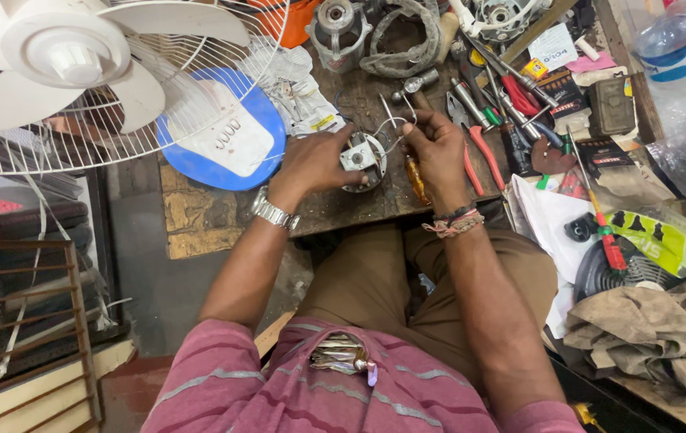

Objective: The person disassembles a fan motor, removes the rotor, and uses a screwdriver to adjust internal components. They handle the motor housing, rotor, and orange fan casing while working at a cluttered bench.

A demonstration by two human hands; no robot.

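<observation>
A small round metal fan motor (pixel 363 159) with thin wires coming out of it lies on the worn wooden workbench (pixel 359 208). My left hand (pixel 315 160) grips the motor's left side; a metal watch sits on that wrist. My right hand (pixel 437 148) is at the motor's right side, pinching its wires between the fingers, with thread bands on the wrist. An orange-handled screwdriver (pixel 416 180) lies under my right hand.
A white fan with wire guard (pixel 78 72) stands at left beside a blue and white fan base (pixel 226 136). Pliers and screwdrivers (pixel 495 96) crowd the bench's right. Motor parts (pixel 339 28) lie at the back. A plastic bottle (pixel 683 56) and rags (pixel 647 329) are at right.
</observation>
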